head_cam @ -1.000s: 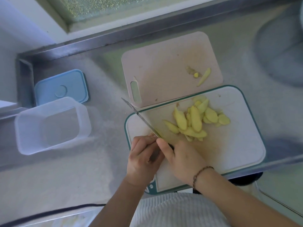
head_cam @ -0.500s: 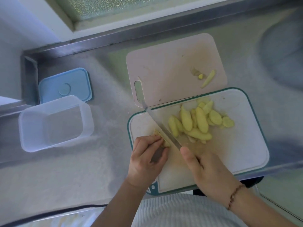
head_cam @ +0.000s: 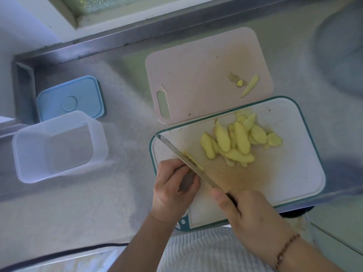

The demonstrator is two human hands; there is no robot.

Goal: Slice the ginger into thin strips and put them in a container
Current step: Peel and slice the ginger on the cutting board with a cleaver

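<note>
A pile of pale yellow ginger slices (head_cam: 235,142) lies on the white, teal-rimmed cutting board (head_cam: 290,169). My right hand (head_cam: 247,211) grips the handle of a knife (head_cam: 188,161) whose blade runs up and to the left across the board. A thin ginger piece (head_cam: 193,160) lies along the blade's right side. My left hand (head_cam: 174,191) sits with curled fingers against the blade's left side, over a piece mostly hidden beneath the fingers. A clear empty plastic container (head_cam: 57,146) stands on the counter to the left.
A pink cutting board (head_cam: 196,75) with a few ginger scraps (head_cam: 248,86) lies behind the white one. The blue lid (head_cam: 69,99) rests behind the container. A raised steel ledge runs along the back and left of the counter.
The knife has slid back toward me along the cut and my right hand has drawn back with it. A thin strip now lies beside the blade. My left hand stays in place.
</note>
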